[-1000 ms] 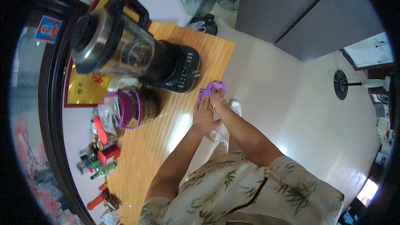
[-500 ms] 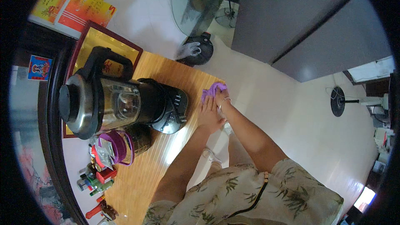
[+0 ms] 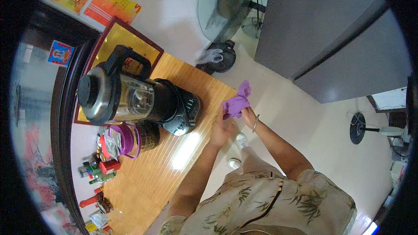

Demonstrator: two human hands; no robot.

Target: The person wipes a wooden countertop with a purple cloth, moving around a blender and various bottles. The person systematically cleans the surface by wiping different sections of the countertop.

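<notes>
A crumpled purple cloth (image 3: 235,106) hangs at the front right edge of the wooden tabletop (image 3: 185,150), one end of it sticking out over the floor. My right hand (image 3: 249,117), with a bracelet at its wrist, is closed on the cloth's lower right part; some fingers are hidden behind the fabric. By the cloth's left side is my left hand (image 3: 221,130), fingers and thumb apart, fingertips at the fabric. Left of both hands stands a black and silver blender (image 3: 146,100), its cord bundled on its base.
Beside the blender is a jar with a purple lid (image 3: 125,140). Small bottles (image 3: 102,176) and a red box (image 3: 109,166) line the wall side. A gold framed panel (image 3: 118,39) leans behind. Past the table are a black pot-like appliance (image 3: 223,58) and a grey cabinet (image 3: 318,26).
The cloth has come up off the tabletop corner and spread out in my right hand. My left hand, earlier flat beside the right, has drawn apart from it. The view has shifted slightly.
</notes>
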